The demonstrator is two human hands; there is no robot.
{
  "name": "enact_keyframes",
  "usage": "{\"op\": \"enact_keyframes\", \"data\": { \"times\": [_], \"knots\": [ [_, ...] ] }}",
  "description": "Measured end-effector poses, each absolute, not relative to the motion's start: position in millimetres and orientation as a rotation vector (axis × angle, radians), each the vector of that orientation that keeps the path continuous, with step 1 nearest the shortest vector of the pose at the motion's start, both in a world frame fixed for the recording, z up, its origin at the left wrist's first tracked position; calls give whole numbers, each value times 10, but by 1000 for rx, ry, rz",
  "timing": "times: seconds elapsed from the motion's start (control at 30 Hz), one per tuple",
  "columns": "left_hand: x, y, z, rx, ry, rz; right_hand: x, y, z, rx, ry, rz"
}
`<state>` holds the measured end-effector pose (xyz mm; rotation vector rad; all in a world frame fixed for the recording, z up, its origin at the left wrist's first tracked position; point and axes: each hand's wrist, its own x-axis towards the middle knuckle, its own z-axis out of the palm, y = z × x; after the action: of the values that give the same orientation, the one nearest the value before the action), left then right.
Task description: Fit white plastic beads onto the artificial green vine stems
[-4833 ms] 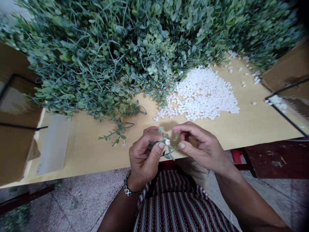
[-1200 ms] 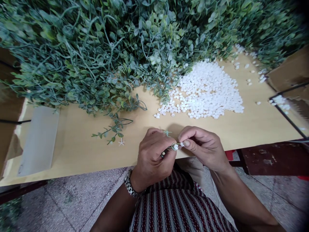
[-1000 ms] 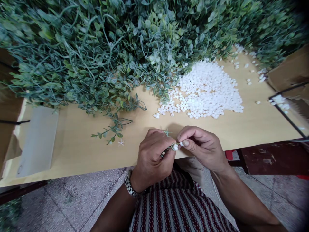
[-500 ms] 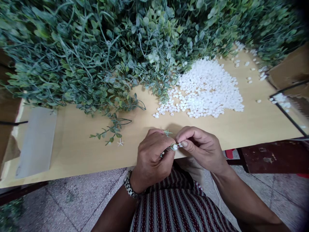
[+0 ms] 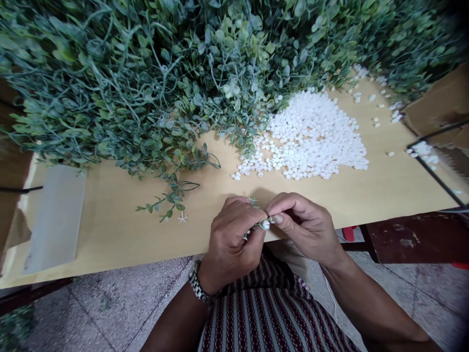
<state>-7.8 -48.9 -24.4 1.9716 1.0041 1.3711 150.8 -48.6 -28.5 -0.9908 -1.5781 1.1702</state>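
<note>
My left hand point(image 5: 230, 234) is closed round a small green plastic sprig point(image 5: 252, 201), only its tips showing above and below the fingers. A white bead point(image 5: 266, 224) sits at the sprig's end. My right hand point(image 5: 306, 226) pinches at that bead with thumb and forefinger pressed together. Both hands meet just over the near edge of the light wooden table point(image 5: 110, 234). A heap of white beads point(image 5: 311, 137) lies on the table beyond my right hand.
A big pile of green artificial foliage point(image 5: 164, 78) covers the back of the table. A loose sprig point(image 5: 168, 200) and a tiny white star piece point(image 5: 182, 218) lie left of my hands. A grey flat sheet point(image 5: 54, 215) lies at far left. Cardboard boxes point(image 5: 436, 105) flank both sides.
Since 4.8 s ago my hands have closed together, and the right fingers now pinch at the sprig's end. Over the last second they have barely moved, the right fingertips pressing slightly closer.
</note>
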Motion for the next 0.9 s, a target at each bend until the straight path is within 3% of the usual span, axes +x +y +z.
{"op": "enact_keyframes", "data": {
  "times": [0.2, 0.5, 0.7, 0.9],
  "knots": [
    [-126, -550, -236, 2079, 922, 1468, 1584, -399, -163, -1068, -1604, 972],
    [-166, -625, -190, 2210, 823, 1397, 1465, -248, -98, -981, -1876, 1022],
    [-334, -663, -102, 1576, 792, 1409, 1515, -284, -180, -921, -1661, 1018],
    [-240, -509, -36, 1417, 1056, 969, 1397, -378, -214, -747, -1735, 849]
  ]
}}
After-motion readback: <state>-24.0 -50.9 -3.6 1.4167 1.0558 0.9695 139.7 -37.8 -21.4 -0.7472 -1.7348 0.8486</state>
